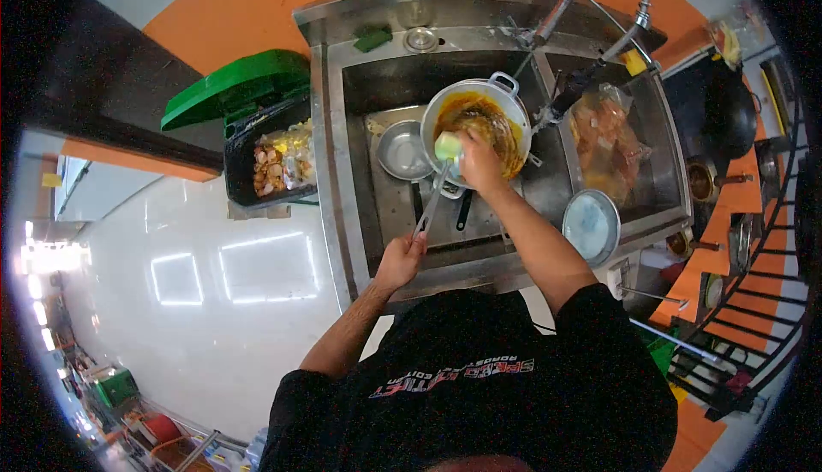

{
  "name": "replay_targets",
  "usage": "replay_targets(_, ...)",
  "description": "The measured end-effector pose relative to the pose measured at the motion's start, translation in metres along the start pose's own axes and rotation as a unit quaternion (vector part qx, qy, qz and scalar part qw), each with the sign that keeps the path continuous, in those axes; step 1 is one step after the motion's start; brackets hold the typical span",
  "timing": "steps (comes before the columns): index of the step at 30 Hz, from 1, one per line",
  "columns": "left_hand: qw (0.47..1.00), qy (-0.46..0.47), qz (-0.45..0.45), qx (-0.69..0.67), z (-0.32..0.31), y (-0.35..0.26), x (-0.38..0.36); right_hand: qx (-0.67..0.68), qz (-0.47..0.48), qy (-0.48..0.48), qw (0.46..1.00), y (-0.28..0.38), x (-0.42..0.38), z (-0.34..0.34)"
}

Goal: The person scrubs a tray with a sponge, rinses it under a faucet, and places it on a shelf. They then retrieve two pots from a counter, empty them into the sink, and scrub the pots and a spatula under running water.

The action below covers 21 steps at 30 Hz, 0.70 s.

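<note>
My left hand is closed around the end of a long-handled metal utensil, which slants up to the rim of a large pot. The utensil's far end is hidden by the sponge and my other hand. My right hand grips a pale green sponge against the utensil, over the near left side of the pot. Orange-brown residue coats the pot's inside. Left of it in the sink sits a round metal pan. A black handle lies below the pot.
A spring-hose faucet hangs over the sink. On the right are a plastic bag of reddish food and a metal bowl of whitish liquid. A bin with eggshells and an open green lid stands left.
</note>
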<state>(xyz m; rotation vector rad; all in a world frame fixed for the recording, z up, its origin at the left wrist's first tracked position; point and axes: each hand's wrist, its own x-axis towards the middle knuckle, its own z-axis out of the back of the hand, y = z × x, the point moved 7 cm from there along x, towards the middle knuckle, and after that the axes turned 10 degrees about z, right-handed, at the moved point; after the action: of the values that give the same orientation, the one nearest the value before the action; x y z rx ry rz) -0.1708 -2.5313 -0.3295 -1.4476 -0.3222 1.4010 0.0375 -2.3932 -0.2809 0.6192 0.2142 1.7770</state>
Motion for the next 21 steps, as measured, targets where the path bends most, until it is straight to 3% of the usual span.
replay_targets(2, 1.0, -0.002, 0.002, -0.004, 0.004, 0.003, 0.0, 0.005, 0.023, -0.019, 1.0, 0.0, 0.01, 0.001)
replay_targets(4, 1.0, -0.001, 0.003, -0.006, 0.005, 0.0, -0.003, -0.004, -0.085, 0.046, 0.995, -0.02, 0.013, -0.009)
replay_targets(7, 1.0, -0.002, 0.024, 0.001, 0.003, -0.005, -0.012, 0.006, -0.133, 0.029, 0.991, -0.045, 0.009, -0.012)
replay_targets(13, 0.998, -0.052, 0.025, -0.006, 0.003, -0.022, -0.022, 0.042, -0.009, -0.098, 0.994, -0.011, 0.006, 0.018)
replay_targets(16, 0.997, -0.071, 0.008, -0.011, 0.001, -0.022, -0.021, 0.171, 0.002, -0.066, 0.983, -0.004, 0.0, 0.016)
replay_targets(18, 0.998, -0.049, 0.033, -0.022, -0.002, -0.026, -0.026, 0.148, 0.038, -0.072, 0.986, 0.009, -0.008, 0.026)
replay_targets(20, 0.998, -0.046, 0.04, -0.002, -0.004, -0.035, -0.04, 0.121, 0.068, -0.015, 0.99, 0.016, -0.009, 0.028)
replay_targets(21, 0.998, -0.038, 0.046, 0.015, -0.008, -0.038, -0.046, 0.103, 0.049, -0.037, 0.993, -0.001, -0.001, 0.022)
